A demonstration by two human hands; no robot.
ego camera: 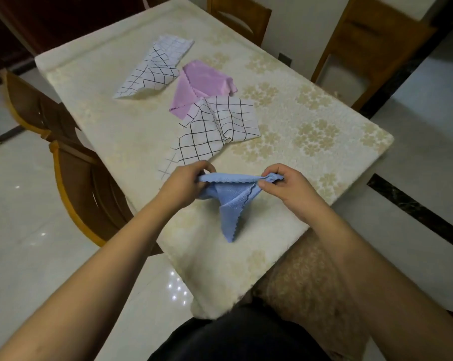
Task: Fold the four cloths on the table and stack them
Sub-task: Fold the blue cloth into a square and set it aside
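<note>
A cream floral tablecloth (285,113) covers the table. Wooden chairs (82,183) stand around it on a glossy pale tiled floor (32,243) with dark borders.

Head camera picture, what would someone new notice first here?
First, the blue cloth held up over the near table edge, pinched at its top corners by the left hand and right hand. Beyond it on the table, a purple cloth lies crumpled between two checked cloths, one nearer and one farther.
</note>
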